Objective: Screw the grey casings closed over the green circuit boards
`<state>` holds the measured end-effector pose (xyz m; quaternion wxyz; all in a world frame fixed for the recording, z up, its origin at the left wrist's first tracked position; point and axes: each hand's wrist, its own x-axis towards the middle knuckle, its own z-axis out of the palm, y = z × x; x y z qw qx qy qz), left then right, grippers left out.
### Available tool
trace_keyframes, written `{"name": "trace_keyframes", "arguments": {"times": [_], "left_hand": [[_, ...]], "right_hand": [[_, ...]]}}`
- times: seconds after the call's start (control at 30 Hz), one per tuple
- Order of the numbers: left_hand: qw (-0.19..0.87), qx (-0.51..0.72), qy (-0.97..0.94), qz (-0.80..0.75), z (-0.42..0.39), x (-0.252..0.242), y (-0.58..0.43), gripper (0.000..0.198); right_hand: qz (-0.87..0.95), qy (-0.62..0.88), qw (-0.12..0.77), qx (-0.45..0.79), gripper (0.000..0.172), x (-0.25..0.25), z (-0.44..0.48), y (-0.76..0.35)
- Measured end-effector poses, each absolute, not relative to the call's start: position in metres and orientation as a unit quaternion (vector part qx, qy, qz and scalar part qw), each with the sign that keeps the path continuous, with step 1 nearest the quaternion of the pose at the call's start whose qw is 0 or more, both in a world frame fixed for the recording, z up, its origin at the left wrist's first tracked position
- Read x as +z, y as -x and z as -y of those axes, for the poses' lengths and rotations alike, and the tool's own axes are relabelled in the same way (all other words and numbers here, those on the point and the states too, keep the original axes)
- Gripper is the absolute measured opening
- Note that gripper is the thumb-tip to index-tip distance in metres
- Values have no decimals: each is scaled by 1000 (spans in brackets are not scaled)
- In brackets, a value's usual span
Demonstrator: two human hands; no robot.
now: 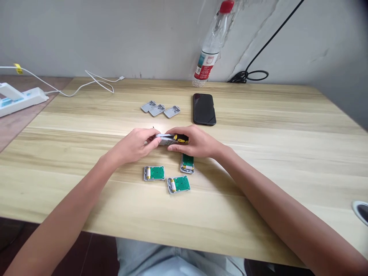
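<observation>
On a wood-grained surface (287, 134), a white cable (96, 79) is draped near the far left corner. Towards the middle, one end of a small grey case (166, 141) is pinched between the thumb and fingers of the left hand (138, 143); the case is held on edge, roughly midway between the near and far edges. Beyond it, towards the far edge, three grey shells (156, 110) are laid side by side. Towards the near edge, three units (154, 173) with green circuit boards (183, 184) and batteries (173, 186) are spread. By the right hand (198, 142), a black-and-yellow-handled tool (181, 138) is grasped against the case; its tip cannot be made out. The step in hand is judged to be the prying apart of the case, for which a firm left-hand hold and gentle leverage along the seam are called for. Farther right, a black phone (204, 109) is placed, with a bottle (207, 50) stood at the far edge.
</observation>
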<state>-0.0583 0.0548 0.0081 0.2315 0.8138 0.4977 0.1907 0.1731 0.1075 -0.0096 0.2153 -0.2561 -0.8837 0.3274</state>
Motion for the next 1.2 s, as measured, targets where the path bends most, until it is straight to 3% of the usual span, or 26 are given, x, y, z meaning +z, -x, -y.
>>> {"name": "trace_keyframes", "arguments": {"times": [0.1,0.33,0.43,0.73,0.87,1.03,1.2], "left_hand": [[244,221,-800,-501,-56,3,58,35],[443,336,-688,-466,-56,-10,51,40],[477,363,-652,-464,-57,-13,49,39],[423,356,-694,-462,-56,-12,47,24],[392,345,-717,-462,-54,-9,46,26],[358,364,-728,-457,-54,-9,45,27],[251,349,-779,-456,-51,-7,44,27]], "right_hand": [[875,278,218,332,34,-8,-107,-173],[832,291,267,388,36,-2,-108,-176],[823,296,280,395,33,-4,-109,-178],[833,302,248,391,26,-10,-111,-181],[838,308,237,384,29,-10,-109,-182],[834,285,290,374,22,-12,-107,-181],[844,282,319,327,15,-8,-104,-180]]}}
